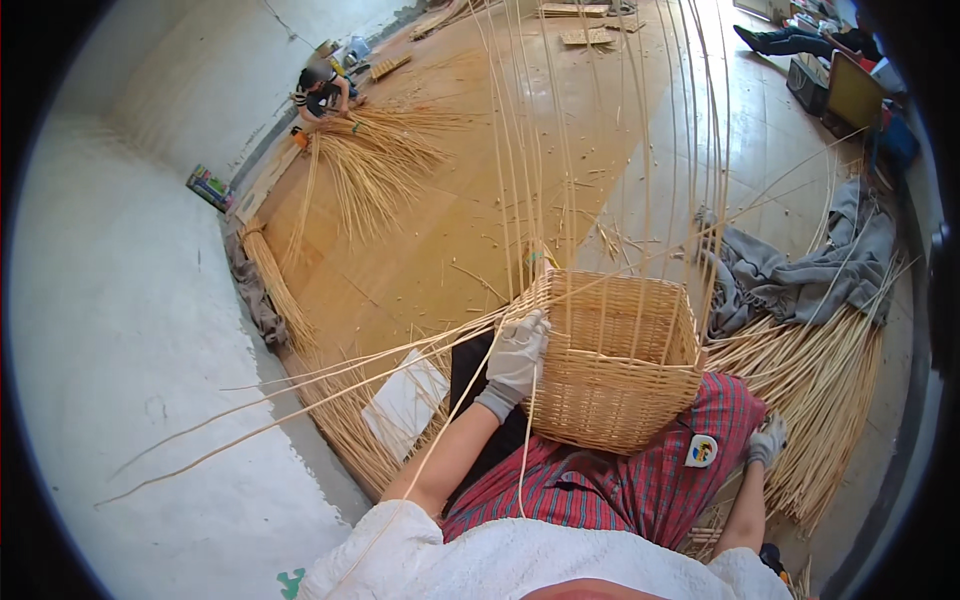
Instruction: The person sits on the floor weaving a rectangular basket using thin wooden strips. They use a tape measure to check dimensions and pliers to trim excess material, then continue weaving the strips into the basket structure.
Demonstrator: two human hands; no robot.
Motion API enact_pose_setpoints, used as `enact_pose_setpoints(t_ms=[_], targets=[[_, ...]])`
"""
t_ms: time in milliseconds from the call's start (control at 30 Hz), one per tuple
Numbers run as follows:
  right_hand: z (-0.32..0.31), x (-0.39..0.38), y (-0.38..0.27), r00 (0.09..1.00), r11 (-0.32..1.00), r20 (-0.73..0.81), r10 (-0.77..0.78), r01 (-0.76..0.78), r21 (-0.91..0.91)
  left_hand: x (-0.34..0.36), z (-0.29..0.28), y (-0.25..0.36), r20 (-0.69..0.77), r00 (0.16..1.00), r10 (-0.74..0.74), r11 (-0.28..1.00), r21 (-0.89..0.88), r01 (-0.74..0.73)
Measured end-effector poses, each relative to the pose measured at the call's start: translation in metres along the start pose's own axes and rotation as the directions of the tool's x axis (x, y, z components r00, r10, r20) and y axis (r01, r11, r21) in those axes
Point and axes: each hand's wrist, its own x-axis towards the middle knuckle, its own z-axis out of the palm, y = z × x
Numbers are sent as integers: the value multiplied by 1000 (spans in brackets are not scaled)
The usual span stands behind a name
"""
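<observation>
One big tan floor (440, 260) spreads out past the woven basket (620, 405), and a white wall (130, 330) stands far to the left of the basket. To the right of the basket lies a fat pile of long sticks (820, 400), with a grey cloth (845, 265) on its far end. Well past the basket, toward the left, another person (322, 100) bends over a fan of sticks (365, 180). The basket sits on a lap, on top of a red checked cloth (590, 490), and tall rods (571, 200) stand up from its edge. Left of the basket lies a white sheet (407, 405). The left hand (517, 355), in a pale glove, holds the basket's left edge, where thin strands (185, 467) poke out sideways. The right hand (768, 440), gloved too, is low on the basket's right, next to the pile; I cannot tell if it grips anything. Smallest is a badge (701, 451), just below the basket's right side.
</observation>
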Motion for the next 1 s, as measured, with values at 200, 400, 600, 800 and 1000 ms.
enact_pose_setpoints(t_ms=[200,400,600,800,1000], targets=[[-53,31,-35,993,403,107,44,-115,908,-75,-91,-57,27,973,-228,950,-214,228],[-201,-17,-156,994,369,-9,-110,50,928,-179,-151,-80,-138,924,-357,818,432,381],[-241,-92,-281,675,174,-150,-723,387,906,-301,-197,-128,-540,628,-561,542,334,771],[-246,-176,-362,162,23,-123,-979,690,724,-523,-230,-170,-435,-442,-784,-378,-230,897],[-260,-252,-424,124,24,-78,-989,664,747,-597,-183,-159,317,-681,-660,-439,572,693]])
